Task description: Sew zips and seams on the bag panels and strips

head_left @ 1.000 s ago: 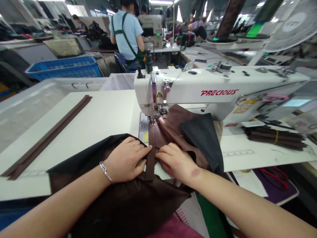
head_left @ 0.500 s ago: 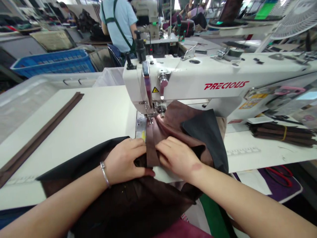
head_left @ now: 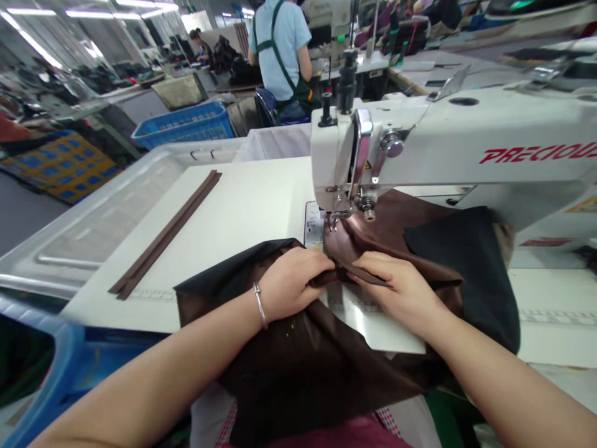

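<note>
A white sewing machine (head_left: pixel 448 143) stands on the white table (head_left: pixel 242 211). Dark brown fabric (head_left: pixel 298 361) with a black lining piece (head_left: pixel 466 261) lies under its presser foot (head_left: pixel 333 219) and hangs off the front edge. My left hand (head_left: pixel 291 283), a silver bangle on its wrist, is closed on the fabric fold just in front of the needle. My right hand (head_left: pixel 403 289) pinches the same brown fold from the right side; the fingertips of both hands meet.
Long brown strips (head_left: pixel 165 233) lie on the table's left part. A clear plastic bin (head_left: pixel 93 218) and a blue crate (head_left: pixel 186 124) sit further left. A person in a light blue shirt (head_left: pixel 280 43) stands with their back to me behind the machine.
The brown strip that lay flat between my hands is now gathered up. Both hands moved closer to the needle and closed on the fold. My view swung left.
</note>
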Demonstrator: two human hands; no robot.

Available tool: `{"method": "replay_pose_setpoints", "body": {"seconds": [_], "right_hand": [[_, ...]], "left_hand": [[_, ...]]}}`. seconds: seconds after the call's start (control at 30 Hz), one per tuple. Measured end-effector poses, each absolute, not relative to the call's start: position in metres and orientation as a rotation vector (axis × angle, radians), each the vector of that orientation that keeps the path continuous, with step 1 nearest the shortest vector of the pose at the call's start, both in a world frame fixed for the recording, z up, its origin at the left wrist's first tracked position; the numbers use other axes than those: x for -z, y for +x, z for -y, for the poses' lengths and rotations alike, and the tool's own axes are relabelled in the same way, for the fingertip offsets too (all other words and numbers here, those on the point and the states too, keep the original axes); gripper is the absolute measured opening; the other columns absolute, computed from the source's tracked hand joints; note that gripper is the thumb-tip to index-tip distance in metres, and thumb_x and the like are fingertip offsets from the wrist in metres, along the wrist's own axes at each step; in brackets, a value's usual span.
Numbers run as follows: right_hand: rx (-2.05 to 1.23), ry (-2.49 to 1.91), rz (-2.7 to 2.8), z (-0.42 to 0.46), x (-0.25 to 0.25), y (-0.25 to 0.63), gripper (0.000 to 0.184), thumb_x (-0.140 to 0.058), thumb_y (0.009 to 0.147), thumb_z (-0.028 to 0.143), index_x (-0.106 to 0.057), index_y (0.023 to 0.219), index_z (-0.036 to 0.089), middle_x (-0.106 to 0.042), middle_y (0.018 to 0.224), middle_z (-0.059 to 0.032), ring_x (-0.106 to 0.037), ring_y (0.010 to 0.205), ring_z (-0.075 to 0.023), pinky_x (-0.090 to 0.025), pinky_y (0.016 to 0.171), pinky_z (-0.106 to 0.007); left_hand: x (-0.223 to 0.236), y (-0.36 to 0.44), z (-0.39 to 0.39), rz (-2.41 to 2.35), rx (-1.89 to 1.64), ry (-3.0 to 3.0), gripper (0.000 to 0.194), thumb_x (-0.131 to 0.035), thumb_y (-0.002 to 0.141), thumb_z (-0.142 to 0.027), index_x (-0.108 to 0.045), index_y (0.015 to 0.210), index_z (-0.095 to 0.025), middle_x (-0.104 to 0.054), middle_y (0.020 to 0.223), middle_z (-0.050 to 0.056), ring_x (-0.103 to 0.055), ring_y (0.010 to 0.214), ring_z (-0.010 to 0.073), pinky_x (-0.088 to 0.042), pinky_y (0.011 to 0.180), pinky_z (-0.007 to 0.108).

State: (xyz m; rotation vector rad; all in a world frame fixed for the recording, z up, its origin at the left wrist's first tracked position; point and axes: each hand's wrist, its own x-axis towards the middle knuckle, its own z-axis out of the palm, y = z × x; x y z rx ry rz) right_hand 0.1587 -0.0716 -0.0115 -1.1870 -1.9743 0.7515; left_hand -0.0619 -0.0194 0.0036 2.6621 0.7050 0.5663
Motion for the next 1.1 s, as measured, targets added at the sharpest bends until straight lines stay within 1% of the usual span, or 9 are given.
{"method": "replay_pose_setpoints", "body": {"seconds": [0.13,0.27,0.37,0.47,0.6,0.7,0.8,0.97,1.1], "right_hand": [[-0.792,-1.154,1.992,0.072,0.008,0.158,0.018,-0.048,0.095,0.027,-0.064,0.09,0.02,-0.06,0.083,-0.0005,-0.055,0.08,-0.0139,-0.041,0.074,-0.028],[-0.831,-1.121,1.953,0.072,0.006,0.156,0.017,-0.049,0.095,0.027,-0.063,0.089,0.019,-0.06,0.088,-0.0013,-0.055,0.084,-0.0136,-0.042,0.077,-0.027],[-0.869,-1.137,1.925,0.072,0.004,0.155,0.017,-0.049,0.095,0.027,-0.063,0.09,0.02,-0.06,0.088,0.0001,-0.055,0.083,-0.0118,-0.041,0.075,-0.024],[-0.879,-1.151,1.925,0.071,0.003,0.155,0.016,-0.049,0.095,0.028,-0.063,0.09,0.021,-0.06,0.086,0.0011,-0.055,0.081,-0.0111,-0.041,0.073,-0.023],[-0.883,-1.156,1.936,0.071,0.004,0.155,0.018,-0.049,0.095,0.029,-0.063,0.087,0.02,-0.06,0.085,0.0005,-0.055,0.08,-0.0119,-0.042,0.072,-0.024],[-0.872,-1.155,1.945,0.071,0.003,0.155,0.019,-0.049,0.095,0.03,-0.063,0.087,0.02,-0.061,0.086,-0.0005,-0.056,0.079,-0.013,-0.043,0.071,-0.025],[-0.858,-1.161,1.956,0.071,0.004,0.155,0.022,-0.048,0.095,0.032,-0.065,0.087,0.02,-0.062,0.085,-0.0023,-0.057,0.078,-0.0147,-0.045,0.071,-0.027],[-0.841,-1.151,1.968,0.07,0.006,0.156,0.023,-0.048,0.095,0.034,-0.065,0.089,0.02,-0.063,0.088,-0.0031,-0.058,0.082,-0.0157,-0.045,0.073,-0.028],[-0.861,-1.148,1.962,0.071,0.005,0.155,0.021,-0.049,0.095,0.032,-0.064,0.087,0.02,-0.061,0.085,-0.0015,-0.057,0.081,-0.014,-0.043,0.072,-0.025]], "left_hand": [[-0.005,-0.064,0.012,-0.773,-0.516,2.326,0.02,-0.047,0.094,-0.023,-0.063,0.105,-0.019,-0.069,0.097,0.002,-0.063,0.086,0.0124,-0.046,0.082,0.025],[-0.009,-0.061,0.01,-0.679,-0.574,2.206,0.017,-0.05,0.089,-0.017,-0.065,0.097,-0.016,-0.066,0.095,0.004,-0.06,0.089,0.0134,-0.046,0.084,0.026],[-0.01,-0.058,0.013,-0.703,-0.624,2.165,0.008,-0.065,0.08,-0.021,-0.064,0.082,-0.013,-0.056,0.077,0.001,-0.051,0.069,0.0104,-0.043,0.065,0.023],[-0.01,-0.055,0.017,-0.756,-0.617,2.109,0.016,-0.073,0.073,-0.026,-0.063,0.074,-0.012,-0.047,0.067,-0.003,-0.041,0.058,0.0073,-0.035,0.053,0.021],[-0.009,-0.054,0.016,-0.732,-0.617,2.078,0.011,-0.069,0.078,-0.021,-0.067,0.074,-0.011,-0.053,0.068,-0.001,-0.046,0.062,0.0078,-0.038,0.058,0.021],[-0.01,-0.055,0.012,-0.618,-0.618,2.034,0.008,-0.067,0.081,-0.02,-0.07,0.08,-0.012,-0.062,0.078,0.002,-0.056,0.073,0.0104,-0.045,0.07,0.023],[-0.01,-0.057,0.009,-0.536,-0.624,2.01,0.009,-0.064,0.083,-0.019,-0.072,0.087,-0.016,-0.066,0.083,0.003,-0.06,0.081,0.0125,-0.048,0.078,0.025],[-0.009,-0.059,0.008,-0.513,-0.619,2.036,0.012,-0.061,0.086,-0.019,-0.072,0.09,-0.016,-0.066,0.084,0.005,-0.061,0.084,0.014,-0.049,0.081,0.027],[-0.008,-0.057,0.011,-0.543,-0.645,2.104,0.011,-0.06,0.084,-0.017,-0.069,0.082,-0.012,-0.062,0.076,0.004,-0.056,0.073,0.0112,-0.046,0.07,0.024]]}}
